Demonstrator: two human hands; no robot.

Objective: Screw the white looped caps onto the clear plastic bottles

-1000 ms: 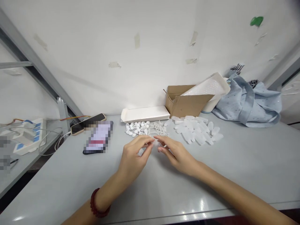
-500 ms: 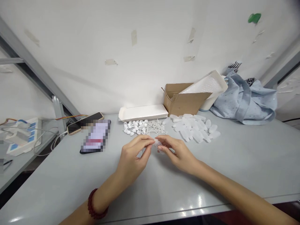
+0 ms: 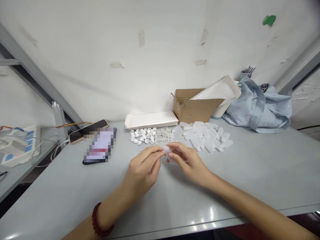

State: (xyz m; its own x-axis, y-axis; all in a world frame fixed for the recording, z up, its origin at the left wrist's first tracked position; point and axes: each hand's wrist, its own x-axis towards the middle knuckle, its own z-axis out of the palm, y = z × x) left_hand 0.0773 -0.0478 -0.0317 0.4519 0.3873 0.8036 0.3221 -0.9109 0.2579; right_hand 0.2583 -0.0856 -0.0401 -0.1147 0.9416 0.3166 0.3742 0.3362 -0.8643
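My left hand (image 3: 142, 170) and my right hand (image 3: 188, 161) meet above the grey table (image 3: 237, 173). Both pinch one small translucent plastic piece (image 3: 167, 151) between their fingertips. My left wrist wears a red bead bracelet (image 3: 98, 222). Just beyond the hands lie a heap of small white caps (image 3: 142, 135), a tangle of thin white strings (image 3: 166, 135) and a pile of translucent plastic tubes (image 3: 207, 136).
A dark phone (image 3: 100, 146) and a second phone (image 3: 86, 130) lie at the left. A white tray (image 3: 151, 119), a cardboard box (image 3: 195, 106) and blue cloth (image 3: 260, 106) line the wall. A power strip (image 3: 15, 146) sits on a side shelf.
My hands came together from slightly apart. Their fingertips now pinch the small translucent piece, which was not visibly held a second ago. The view shifted a little.
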